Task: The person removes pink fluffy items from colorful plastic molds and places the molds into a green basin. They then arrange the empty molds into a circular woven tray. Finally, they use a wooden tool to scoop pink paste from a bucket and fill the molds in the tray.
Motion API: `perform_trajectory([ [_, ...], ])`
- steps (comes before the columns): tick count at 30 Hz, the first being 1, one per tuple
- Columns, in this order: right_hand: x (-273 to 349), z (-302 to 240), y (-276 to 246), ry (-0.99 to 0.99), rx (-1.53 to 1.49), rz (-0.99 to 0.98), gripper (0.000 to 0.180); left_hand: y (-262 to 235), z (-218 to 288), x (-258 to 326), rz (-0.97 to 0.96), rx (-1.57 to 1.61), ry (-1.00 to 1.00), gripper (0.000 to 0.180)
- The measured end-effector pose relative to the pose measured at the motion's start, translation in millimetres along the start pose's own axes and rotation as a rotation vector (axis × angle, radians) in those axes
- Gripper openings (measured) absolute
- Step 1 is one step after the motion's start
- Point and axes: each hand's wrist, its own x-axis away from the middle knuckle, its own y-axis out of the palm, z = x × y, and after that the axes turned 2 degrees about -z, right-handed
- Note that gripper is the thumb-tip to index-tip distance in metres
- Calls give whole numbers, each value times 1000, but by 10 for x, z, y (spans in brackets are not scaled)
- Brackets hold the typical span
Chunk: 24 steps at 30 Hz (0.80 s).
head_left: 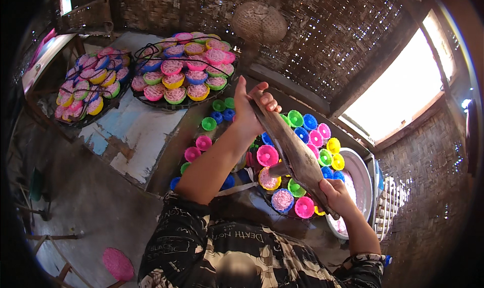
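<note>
My left hand [248, 108] grips the upper end of a long grey-brown press tool [295, 154] that slants down to the right. My right hand [335, 195] holds its lower end. A short spout on the tool's underside sits over a yellow cup [268, 180] holding pink strands. Beneath the tool lies a round tray of small plastic cups [317, 137] in pink, blue, green and yellow. Some of these hold pink strands and others look empty. More loose cups [203, 143] lie to the left of my forearm.
Two round wire trays [184, 71] [88, 84] of filled cups rest on a worn blue-white board at upper left. A metal basin [360, 179] with pink dough stands at right. Woven bamboo walls, a hanging basket [259, 21] and a bright window opening [398, 86] surround the spot. A pink disc [118, 264] lies on the floor.
</note>
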Motion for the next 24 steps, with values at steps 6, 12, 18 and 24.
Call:
perform_trajectory([
  [6, 169, 17, -24, 11, -81, -59, 45, -20, -209, 115, -1, -88, 11, 56],
  [12, 194, 5, 210, -79, -208, -126, 41, 49, 22, 151, -116, -64, -45, 60],
  [18, 130, -52, 243, -232, -528, -124, 49, 183, 279, 138, -312, -337, -79, 74],
  [24, 301, -51, 195, -335, -676, -24, 48, 410, -63, 589, -667, -1613, 16, 70],
])
